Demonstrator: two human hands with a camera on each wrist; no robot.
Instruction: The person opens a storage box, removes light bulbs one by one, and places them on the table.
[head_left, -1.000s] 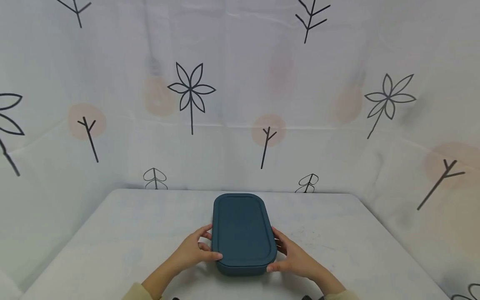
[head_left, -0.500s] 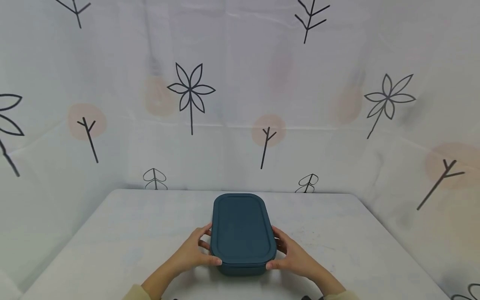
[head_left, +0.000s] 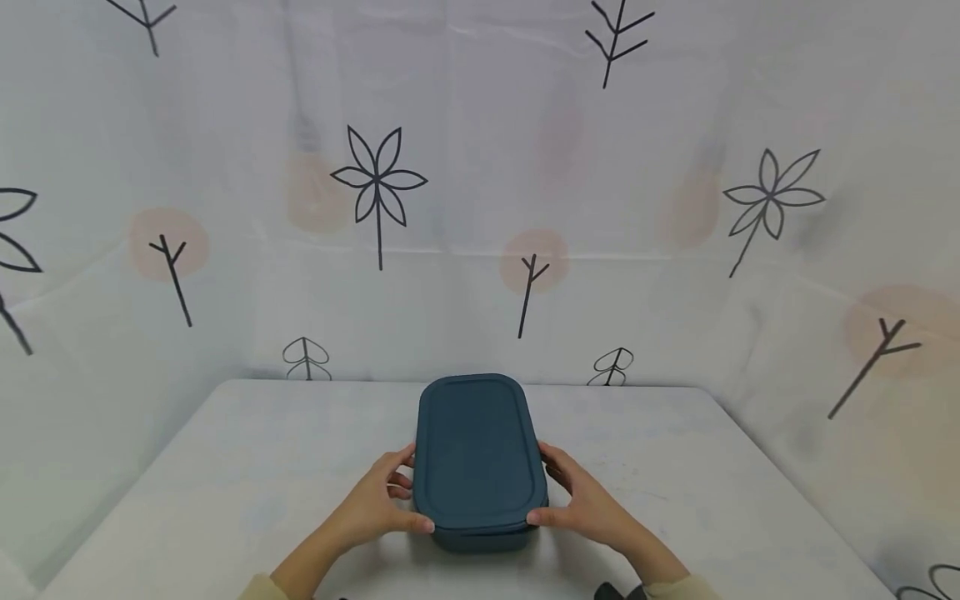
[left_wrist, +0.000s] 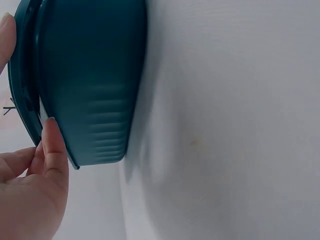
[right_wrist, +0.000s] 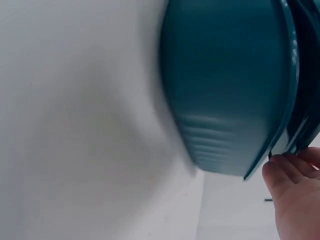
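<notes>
Two opposite sides of the lid (head_left: 480,450) are pinched by our left grip (head_left: 375,503) and right grip (head_left: 588,505), probably for balance; we hold it partly raised from the box (head_left: 483,543), which rests on the counter (head_left: 300,433).

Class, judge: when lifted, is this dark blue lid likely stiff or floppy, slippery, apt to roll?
The lid seems fairly stiff, showing no obvious sag between left hand and right hand. Its broad, flat shape makes rolling unlikely. Its smooth top might feel slippery.
</notes>
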